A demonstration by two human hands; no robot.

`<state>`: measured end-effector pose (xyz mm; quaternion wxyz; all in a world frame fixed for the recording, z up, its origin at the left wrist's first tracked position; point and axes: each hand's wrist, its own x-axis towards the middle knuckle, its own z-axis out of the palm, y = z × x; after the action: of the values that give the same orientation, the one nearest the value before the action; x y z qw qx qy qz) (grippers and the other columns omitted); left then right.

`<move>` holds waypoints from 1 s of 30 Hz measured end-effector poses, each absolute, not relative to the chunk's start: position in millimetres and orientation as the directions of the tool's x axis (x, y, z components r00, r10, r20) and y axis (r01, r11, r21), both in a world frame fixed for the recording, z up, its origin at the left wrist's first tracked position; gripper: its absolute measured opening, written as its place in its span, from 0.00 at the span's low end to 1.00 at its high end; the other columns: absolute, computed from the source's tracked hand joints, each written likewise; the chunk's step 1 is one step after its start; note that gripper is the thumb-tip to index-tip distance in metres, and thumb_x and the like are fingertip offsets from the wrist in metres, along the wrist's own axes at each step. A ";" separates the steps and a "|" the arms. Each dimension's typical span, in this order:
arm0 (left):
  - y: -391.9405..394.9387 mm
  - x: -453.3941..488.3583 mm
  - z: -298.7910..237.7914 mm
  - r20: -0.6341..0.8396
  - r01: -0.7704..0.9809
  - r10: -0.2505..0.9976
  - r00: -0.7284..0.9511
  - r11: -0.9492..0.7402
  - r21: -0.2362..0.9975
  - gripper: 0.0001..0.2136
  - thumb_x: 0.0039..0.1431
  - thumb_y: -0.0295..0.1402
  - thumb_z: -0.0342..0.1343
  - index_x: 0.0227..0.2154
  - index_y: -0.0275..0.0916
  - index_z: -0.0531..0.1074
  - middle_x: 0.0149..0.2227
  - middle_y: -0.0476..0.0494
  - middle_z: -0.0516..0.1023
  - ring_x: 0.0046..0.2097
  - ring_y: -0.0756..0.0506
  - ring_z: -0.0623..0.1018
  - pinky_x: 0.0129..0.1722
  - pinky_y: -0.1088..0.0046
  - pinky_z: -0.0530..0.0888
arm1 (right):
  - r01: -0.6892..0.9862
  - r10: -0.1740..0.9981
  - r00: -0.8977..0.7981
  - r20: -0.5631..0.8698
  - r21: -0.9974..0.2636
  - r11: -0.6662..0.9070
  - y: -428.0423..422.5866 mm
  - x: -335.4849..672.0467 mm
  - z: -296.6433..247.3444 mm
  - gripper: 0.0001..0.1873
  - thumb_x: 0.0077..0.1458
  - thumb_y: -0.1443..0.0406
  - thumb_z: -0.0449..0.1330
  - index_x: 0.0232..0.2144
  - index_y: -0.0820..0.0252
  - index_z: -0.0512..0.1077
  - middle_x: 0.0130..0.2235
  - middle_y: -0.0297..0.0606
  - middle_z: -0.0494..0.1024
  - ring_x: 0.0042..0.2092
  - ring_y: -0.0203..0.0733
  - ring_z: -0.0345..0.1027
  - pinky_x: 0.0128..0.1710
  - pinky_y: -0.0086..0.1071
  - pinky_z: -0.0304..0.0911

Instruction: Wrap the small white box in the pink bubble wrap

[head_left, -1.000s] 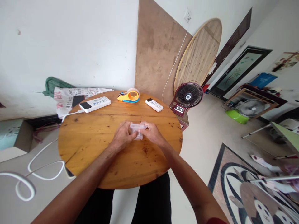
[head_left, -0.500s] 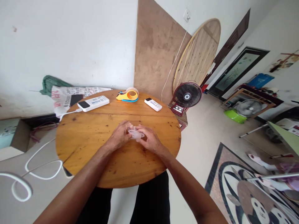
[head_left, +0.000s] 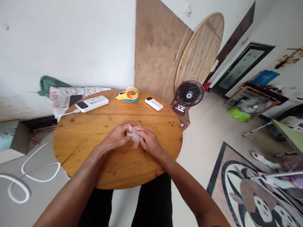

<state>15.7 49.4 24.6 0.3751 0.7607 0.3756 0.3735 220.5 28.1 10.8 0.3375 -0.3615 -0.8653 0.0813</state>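
Over the middle of the round wooden table [head_left: 82, 138], a small crumpled piece of clear plastic [head_left: 135, 136] sits between my two hands. Its left side is pinched in the fingers of my left hand [head_left: 117, 136]. My right hand [head_left: 150, 140] curls over the other side, its fingertips closed on the plastic. A clear strip hangs down from it toward me, below the fingers. Whether the plastic is tape or a bag I cannot tell, as the fingers hide part of it.
Along the table's far side stand a yellow tape dispenser [head_left: 129, 94], a white device [head_left: 92, 103] with a cable plugged in, and a smaller white device [head_left: 154, 103]. A dark red fan [head_left: 189, 94] stands beyond the right edge. White cable [head_left: 39, 176] loops at the left.
The plastic has been turned and gathered between the fingers, and a strip now hangs below it. My right fingers have curled further over it. The view has shifted slightly.
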 end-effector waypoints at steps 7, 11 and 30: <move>45.5 16.0 26.5 0.243 0.377 0.818 0.521 -0.476 0.794 0.17 0.45 0.29 0.55 0.41 0.41 0.63 0.41 0.48 0.72 0.39 0.46 0.72 0.39 0.70 0.71 | 0.497 0.689 -0.459 0.561 -0.481 0.722 32.5 220.1 5.0 0.18 0.55 0.72 0.50 0.46 0.58 0.70 0.55 0.43 0.72 0.61 0.40 0.60 0.61 0.39 0.57; 49.0 20.2 18.9 0.264 0.446 0.854 0.449 -0.470 0.762 0.15 0.45 0.27 0.51 0.39 0.41 0.63 0.34 0.51 0.71 0.33 0.48 0.70 0.33 0.74 0.68 | 0.487 0.699 -0.454 0.552 -0.504 0.714 33.2 218.9 5.0 0.17 0.57 0.72 0.49 0.47 0.58 0.70 0.55 0.44 0.72 0.61 0.41 0.61 0.61 0.40 0.57; 53.5 13.0 33.0 0.043 0.249 0.907 0.420 -0.160 0.955 0.21 0.55 0.44 0.56 0.47 0.37 0.74 0.40 0.45 0.79 0.41 0.42 0.76 0.40 0.70 0.71 | 0.295 0.931 -0.304 0.202 -0.909 0.294 62.6 206.5 7.2 0.18 0.59 0.55 0.53 0.41 0.62 0.74 0.37 0.36 0.77 0.37 0.37 0.67 0.39 0.28 0.62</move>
<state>13.0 53.5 33.0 0.4915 0.6842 0.4221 0.3347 206.5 62.6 7.2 0.3954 -0.4377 -0.7004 0.4020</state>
